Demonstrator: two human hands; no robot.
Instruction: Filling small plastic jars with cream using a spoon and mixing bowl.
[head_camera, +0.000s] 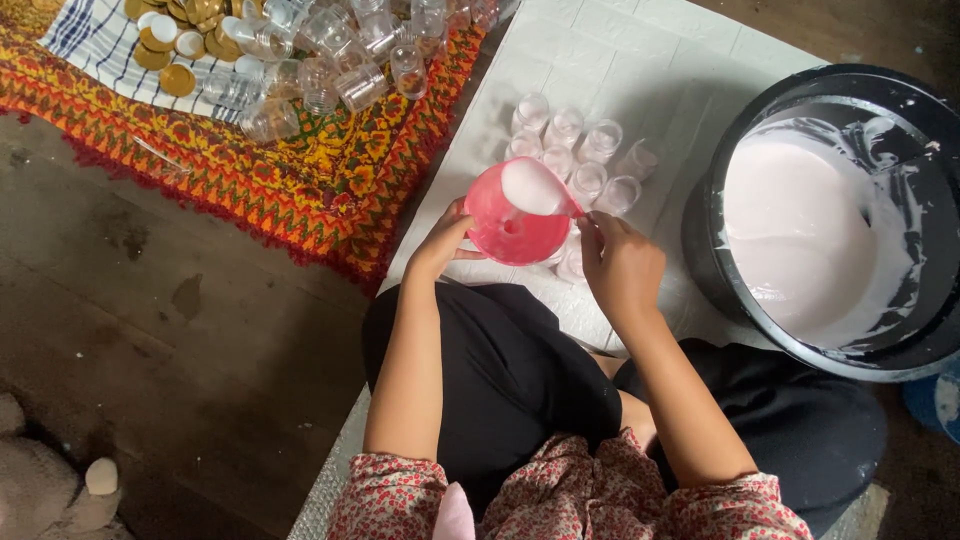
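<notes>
Head view: left hand (440, 243) fingers closed on rim of pink funnel (512, 228), over small clear jars (585, 160) on white mat (640, 60); right hand (620, 262) pinches spoon (535, 187) w/ pale cream; black bucket (900, 100) near, right.

Light: soft, diffuse daylight, you get no hard beam anywhere.
Brightest zone: white mat (640, 60) and the pale liquid in the black tub (800, 230), close to washed out.
Dim zone: dark floor (150, 320) at left, detail muddy.
Shadows: faint, soft-edged, under your forearms and the pink funnel (515, 225).
Glare: small glints on the clear jars (330, 50).
Focus: centre sharp; bottom-left corner soft.
Distortion: mild wide-angle stretch at edges.
</notes>
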